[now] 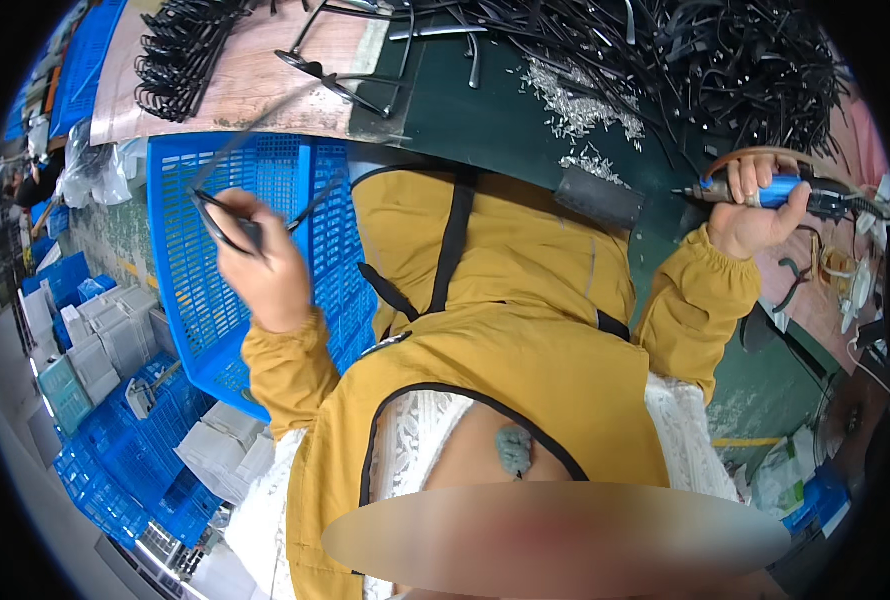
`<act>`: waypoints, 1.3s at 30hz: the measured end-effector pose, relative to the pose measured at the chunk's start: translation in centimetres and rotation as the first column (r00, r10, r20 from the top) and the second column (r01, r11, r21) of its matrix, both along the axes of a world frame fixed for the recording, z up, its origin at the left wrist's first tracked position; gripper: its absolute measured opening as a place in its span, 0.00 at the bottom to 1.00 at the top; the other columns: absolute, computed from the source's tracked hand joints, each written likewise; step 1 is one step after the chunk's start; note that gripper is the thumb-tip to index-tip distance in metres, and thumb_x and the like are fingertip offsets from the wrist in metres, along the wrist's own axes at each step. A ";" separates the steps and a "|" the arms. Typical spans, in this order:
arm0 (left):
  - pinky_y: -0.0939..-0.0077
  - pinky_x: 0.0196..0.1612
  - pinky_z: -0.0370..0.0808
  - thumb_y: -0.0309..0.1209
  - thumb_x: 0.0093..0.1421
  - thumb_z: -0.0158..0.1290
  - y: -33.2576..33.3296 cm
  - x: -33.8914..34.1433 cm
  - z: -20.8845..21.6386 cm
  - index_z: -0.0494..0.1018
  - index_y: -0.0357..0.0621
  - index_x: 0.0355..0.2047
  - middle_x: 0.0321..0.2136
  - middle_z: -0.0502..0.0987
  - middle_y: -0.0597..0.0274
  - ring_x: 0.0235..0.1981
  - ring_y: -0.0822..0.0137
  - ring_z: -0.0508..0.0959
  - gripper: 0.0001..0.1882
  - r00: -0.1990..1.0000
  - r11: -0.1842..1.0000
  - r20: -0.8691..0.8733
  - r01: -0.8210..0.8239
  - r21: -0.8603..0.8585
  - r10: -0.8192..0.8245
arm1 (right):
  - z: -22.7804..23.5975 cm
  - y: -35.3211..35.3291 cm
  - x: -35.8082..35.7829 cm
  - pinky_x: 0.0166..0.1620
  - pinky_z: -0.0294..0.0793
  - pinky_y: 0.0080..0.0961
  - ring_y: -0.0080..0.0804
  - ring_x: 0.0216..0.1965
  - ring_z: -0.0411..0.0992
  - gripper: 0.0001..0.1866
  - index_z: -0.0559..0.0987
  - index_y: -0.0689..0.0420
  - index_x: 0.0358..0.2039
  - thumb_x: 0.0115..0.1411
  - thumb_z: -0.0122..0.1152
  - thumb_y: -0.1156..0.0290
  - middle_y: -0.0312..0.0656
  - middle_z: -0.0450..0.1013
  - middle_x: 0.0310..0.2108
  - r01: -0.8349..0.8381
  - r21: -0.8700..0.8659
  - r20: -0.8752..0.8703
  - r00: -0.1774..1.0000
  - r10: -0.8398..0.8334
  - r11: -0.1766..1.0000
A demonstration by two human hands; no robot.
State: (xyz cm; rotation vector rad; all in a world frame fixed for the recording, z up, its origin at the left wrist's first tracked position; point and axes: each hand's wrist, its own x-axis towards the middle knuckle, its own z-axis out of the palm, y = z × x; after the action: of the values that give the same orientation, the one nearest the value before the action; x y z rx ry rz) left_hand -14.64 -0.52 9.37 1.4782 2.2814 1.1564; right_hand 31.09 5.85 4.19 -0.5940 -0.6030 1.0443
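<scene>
My left hand (270,275) is closed around a dark eyeglass frame (227,232), above a blue plastic crate (178,260). The frame's thin arms stick out and are smeared by motion. At the right edge of the bench, my right hand (760,222) grips a blue and black electric screwdriver (785,188). Its dark tip points left, towards a dark grey block (599,197) at the bench edge. Beyond the block lie many small clear slivers (585,108). A large tangle of black eyeglass arms (735,70) covers the far right.
More glasses (350,90) lie on the wood-coloured board (255,85), beside a stacked row of black frames (180,65) at the far left. Several blue crates (130,440) and white boxes (225,450) stand on the floor to my left. A cable (870,205) trails from the screwdriver.
</scene>
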 end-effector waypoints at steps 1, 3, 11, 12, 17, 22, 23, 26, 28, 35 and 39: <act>0.65 0.32 0.75 0.23 0.67 0.47 1.1 -1.6 0.3 0.69 0.34 0.47 0.30 0.77 0.57 0.26 0.63 0.77 0.09 0.968 0.973 -0.188 -0.191 -0.127 0.166 | -0.3 0.2 0.6 0.22 0.57 0.15 0.20 0.21 0.63 0.19 0.78 0.50 0.41 0.67 0.55 0.47 0.33 0.66 0.26 0.000 -0.020 0.006 1.000 0.000 1.000; 0.67 0.42 0.75 0.22 0.63 0.47 3.5 -2.3 -1.0 0.67 0.35 0.52 0.33 0.78 0.58 0.35 0.61 0.78 0.16 0.997 0.994 -0.061 -0.055 -0.099 0.050 | -1.1 0.3 1.4 0.22 0.57 0.16 0.21 0.22 0.62 0.18 0.78 0.50 0.41 0.68 0.56 0.48 0.33 0.65 0.25 -0.028 0.052 -0.007 1.000 0.029 0.998; 0.57 0.73 0.52 0.30 0.63 0.47 13.9 -0.5 -7.2 0.70 0.31 0.61 0.53 0.76 0.44 0.61 0.47 0.71 0.27 0.779 0.668 -0.487 0.608 0.430 -0.395 | -1.3 0.0 0.5 0.22 0.56 0.16 0.20 0.23 0.60 0.16 0.77 0.48 0.46 0.70 0.55 0.51 0.31 0.63 0.26 0.071 -0.070 0.013 0.997 -0.070 0.995; 0.53 0.68 0.58 0.32 0.64 0.45 13.9 -0.2 -6.9 0.79 0.36 0.49 0.40 0.81 0.51 0.51 0.48 0.77 0.19 0.627 0.590 -0.571 0.756 0.283 -0.530 | -1.0 0.1 0.3 0.22 0.56 0.16 0.20 0.23 0.61 0.15 0.77 0.47 0.46 0.70 0.55 0.51 0.31 0.63 0.26 0.052 -0.024 0.004 0.999 -0.052 0.998; 0.59 0.51 0.64 0.38 0.71 0.43 17.2 3.8 -4.8 0.78 0.41 0.40 0.36 0.80 0.58 0.40 0.55 0.77 0.17 0.607 0.803 -0.592 0.583 -0.121 -0.530 | -0.4 0.8 -0.4 0.20 0.56 0.16 0.22 0.21 0.63 0.17 0.74 0.55 0.46 0.69 0.57 0.54 0.34 0.65 0.26 0.097 -0.089 0.033 0.995 -0.095 0.991; 0.57 0.43 0.71 0.30 0.63 0.58 21.1 11.0 -1.0 0.73 0.40 0.38 0.36 0.77 0.53 0.38 0.49 0.75 0.07 0.700 0.694 -0.534 0.671 0.262 -0.475 | -0.8 0.9 -0.1 0.19 0.57 0.17 0.23 0.20 0.63 0.18 0.72 0.57 0.50 0.69 0.58 0.57 0.36 0.65 0.26 0.070 -0.053 0.041 0.997 -0.067 0.996; 0.61 0.45 0.72 0.31 0.63 0.59 22.5 13.1 -0.1 0.75 0.40 0.40 0.36 0.77 0.55 0.38 0.51 0.76 0.09 0.691 0.611 -0.493 0.713 0.343 -0.529 | -0.8 1.1 -0.2 0.19 0.58 0.17 0.23 0.20 0.63 0.18 0.71 0.56 0.52 0.70 0.58 0.59 0.36 0.65 0.26 0.056 -0.016 0.046 0.997 -0.056 0.998; 0.60 0.51 0.74 0.41 0.66 0.58 27.3 20.0 1.8 0.80 0.43 0.46 0.43 0.80 0.55 0.47 0.52 0.77 0.15 0.649 0.543 -0.606 0.745 0.387 -0.460 | -0.7 1.6 -0.6 0.18 0.60 0.18 0.23 0.20 0.66 0.18 0.69 0.57 0.55 0.71 0.59 0.62 0.37 0.67 0.26 0.043 -0.018 0.001 0.999 -0.043 0.999; 0.54 0.55 0.74 0.48 0.67 0.54 31.6 24.1 2.4 0.81 0.46 0.47 0.48 0.80 0.56 0.53 0.49 0.76 0.20 0.517 0.719 -0.733 0.693 0.055 -0.442 | -0.4 1.5 -0.8 0.22 0.66 0.20 0.23 0.22 0.69 0.20 0.68 0.59 0.57 0.72 0.58 0.61 0.38 0.70 0.28 0.135 -0.118 0.137 0.983 -0.118 0.984; 0.57 0.51 0.78 0.45 0.65 0.54 37.2 23.4 5.0 0.83 0.57 0.48 0.40 0.85 0.53 0.47 0.48 0.83 0.17 0.546 0.670 -0.451 0.722 -0.175 -0.706 | 1.4 -5.1 7.1 0.51 0.73 0.32 0.39 0.49 0.72 0.17 0.80 0.56 0.52 0.62 0.64 0.71 0.45 0.72 0.45 0.465 0.054 0.989 0.098 -0.112 0.884; 0.68 0.38 0.78 0.40 0.70 0.49 32.7 21.5 6.4 0.80 0.46 0.47 0.31 0.77 0.59 0.33 0.60 0.78 0.15 0.606 0.576 -0.441 0.788 0.218 -0.662 | 0.1 -4.4 12.8 0.50 0.74 0.36 0.45 0.47 0.72 0.14 0.81 0.55 0.46 0.58 0.65 0.74 0.42 0.72 0.41 0.324 0.163 0.908 -0.419 -0.013 0.932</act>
State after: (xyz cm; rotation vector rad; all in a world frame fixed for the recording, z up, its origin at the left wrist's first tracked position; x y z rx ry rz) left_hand 6.86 32.19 15.75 2.5832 1.2444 1.1662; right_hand 43.90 1.46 4.33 -1.8220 -1.9380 -0.1894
